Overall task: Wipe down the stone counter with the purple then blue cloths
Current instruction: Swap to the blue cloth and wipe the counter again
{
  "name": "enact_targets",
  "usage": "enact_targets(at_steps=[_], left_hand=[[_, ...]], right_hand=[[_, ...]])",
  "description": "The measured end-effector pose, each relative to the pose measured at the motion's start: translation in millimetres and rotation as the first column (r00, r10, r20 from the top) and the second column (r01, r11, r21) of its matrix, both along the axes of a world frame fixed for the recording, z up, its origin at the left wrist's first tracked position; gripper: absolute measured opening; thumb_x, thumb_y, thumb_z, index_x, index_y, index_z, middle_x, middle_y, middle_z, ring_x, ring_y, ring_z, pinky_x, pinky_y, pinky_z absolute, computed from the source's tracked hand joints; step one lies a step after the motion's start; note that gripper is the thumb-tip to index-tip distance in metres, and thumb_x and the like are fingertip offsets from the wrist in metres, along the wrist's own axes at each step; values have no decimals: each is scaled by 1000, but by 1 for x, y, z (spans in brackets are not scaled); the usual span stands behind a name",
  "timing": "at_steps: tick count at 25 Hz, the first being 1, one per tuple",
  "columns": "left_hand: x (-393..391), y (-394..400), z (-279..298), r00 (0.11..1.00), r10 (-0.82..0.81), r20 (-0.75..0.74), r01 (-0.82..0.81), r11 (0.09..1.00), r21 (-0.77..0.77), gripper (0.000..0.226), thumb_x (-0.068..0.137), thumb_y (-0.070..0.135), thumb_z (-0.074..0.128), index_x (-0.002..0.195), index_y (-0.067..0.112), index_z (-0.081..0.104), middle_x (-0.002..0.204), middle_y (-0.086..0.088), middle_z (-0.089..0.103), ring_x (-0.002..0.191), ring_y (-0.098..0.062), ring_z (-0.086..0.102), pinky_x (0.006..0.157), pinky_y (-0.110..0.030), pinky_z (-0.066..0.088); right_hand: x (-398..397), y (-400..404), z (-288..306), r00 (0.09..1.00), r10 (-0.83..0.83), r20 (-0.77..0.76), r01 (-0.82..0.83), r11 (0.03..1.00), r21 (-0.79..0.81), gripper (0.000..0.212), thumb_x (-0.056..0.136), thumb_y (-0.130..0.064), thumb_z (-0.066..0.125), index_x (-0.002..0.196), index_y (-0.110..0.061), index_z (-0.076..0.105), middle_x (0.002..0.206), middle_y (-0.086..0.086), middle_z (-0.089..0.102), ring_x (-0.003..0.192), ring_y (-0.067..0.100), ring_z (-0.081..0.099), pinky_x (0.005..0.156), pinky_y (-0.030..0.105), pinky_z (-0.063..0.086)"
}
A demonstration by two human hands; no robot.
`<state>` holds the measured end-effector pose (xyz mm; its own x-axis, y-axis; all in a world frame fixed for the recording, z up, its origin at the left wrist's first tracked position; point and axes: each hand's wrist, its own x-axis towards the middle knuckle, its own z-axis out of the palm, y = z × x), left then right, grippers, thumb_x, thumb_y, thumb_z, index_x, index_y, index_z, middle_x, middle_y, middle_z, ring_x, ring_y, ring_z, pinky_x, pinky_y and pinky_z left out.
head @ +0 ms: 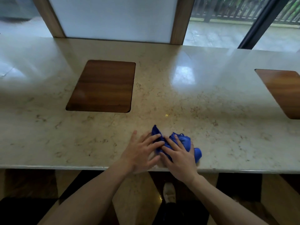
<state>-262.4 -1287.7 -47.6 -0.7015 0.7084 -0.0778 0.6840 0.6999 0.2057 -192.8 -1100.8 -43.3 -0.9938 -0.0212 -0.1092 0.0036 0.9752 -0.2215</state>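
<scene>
A crumpled blue cloth (183, 140) lies on the beige stone counter (203, 103), close to its front edge. My left hand (141, 153) rests flat with spread fingers, its fingertips touching the cloth's left side. My right hand (180, 156) lies on top of the cloth with straight fingers pressing it down; part of the cloth bulges out to the right of that hand. No purple cloth is in view.
A dark wooden inset panel (102, 86) sits in the counter at the left, a second one (282, 90) at the far right. A frosted panel in a wooden frame (113, 18) stands at the counter's back. Windows lie behind it.
</scene>
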Motion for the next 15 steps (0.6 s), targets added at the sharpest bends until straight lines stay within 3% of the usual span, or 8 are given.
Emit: enact_targets(at_steps=[3,6,8,12,15], left_hand=[[-26,-24,-1,991,132,-19,-134,987,-89,67,89,68,16,151,44,26,164,6,23,150,-27,19,113,-64,18],[-88,-55,-1,930,368,-19,-366,915,-169,71,84,69,8,151,47,13,166,4,7,151,-32,7,114,-64,19],[-133,-66,2,884,467,-6,-464,877,-126,69,83,73,11,149,52,11,166,7,3,151,-34,2,115,-68,15],[-217,-68,6,817,573,62,-571,820,-47,69,81,80,14,146,59,5,165,11,-4,151,-37,-8,113,-74,7],[-276,-65,5,778,623,79,-610,780,-142,71,81,86,16,145,62,-1,165,10,-15,149,-42,-15,107,-79,1]], right_hand=[[15,-10,0,998,-61,32,62,998,-17,54,94,-72,7,142,-61,28,160,-23,11,151,11,-9,113,65,-12],[16,-19,-3,987,-140,75,139,990,10,51,93,-72,3,142,-67,17,160,-26,5,150,12,-12,113,67,-9],[13,-28,-5,977,-207,54,205,978,42,47,95,-71,9,140,-68,20,159,-23,12,151,17,-1,113,70,-3],[-34,-49,-7,952,-305,-29,306,951,48,46,95,-63,24,137,-58,43,151,-11,43,144,27,32,106,76,18],[-107,-50,-12,942,-336,26,334,941,56,45,98,-65,16,143,-64,23,161,-15,22,152,22,6,109,74,-1]])
